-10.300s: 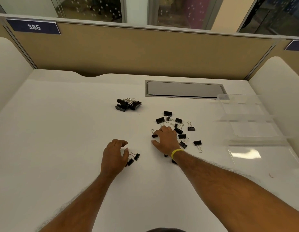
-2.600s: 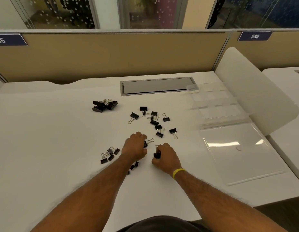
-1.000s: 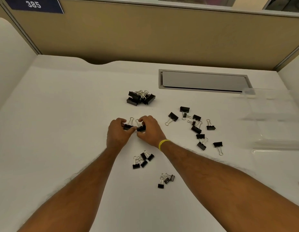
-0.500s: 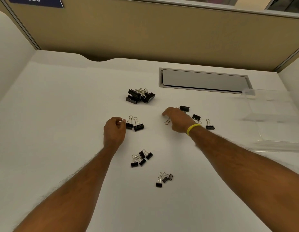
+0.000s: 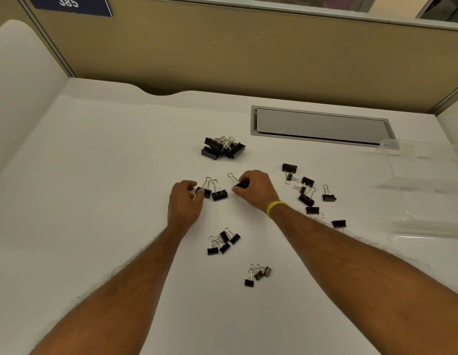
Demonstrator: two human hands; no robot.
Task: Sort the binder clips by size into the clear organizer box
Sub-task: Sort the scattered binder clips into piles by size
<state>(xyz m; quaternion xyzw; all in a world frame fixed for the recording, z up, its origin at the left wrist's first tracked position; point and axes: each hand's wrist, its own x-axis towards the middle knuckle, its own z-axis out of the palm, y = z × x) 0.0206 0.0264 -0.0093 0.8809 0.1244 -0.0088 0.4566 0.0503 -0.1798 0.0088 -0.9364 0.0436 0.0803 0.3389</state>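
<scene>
Pinching a clip [image 5: 242, 185], right fingers [image 5: 248, 178]; left fingers [image 5: 192, 186] pinch another clip [image 5: 207, 193]; desk [image 5: 94, 201] open leftward.

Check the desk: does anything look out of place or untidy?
Nothing is damaged or spilled. The oddity: the binder clips lie loose on the desk, none visibly in the clear organizer box at the right edge. The scattered clips right of the right hand are mixed in size.

A single wide-angle camera sits on the person's head and looks forward and steeply down onto the white surface [image 5: 94, 201]. It is near: both forearms enter from the bottom edge, the left hand [image 5: 185, 202] and right hand [image 5: 254, 190] lie mid-frame, and a beige partition [image 5: 248, 60] closes the top.
</scene>
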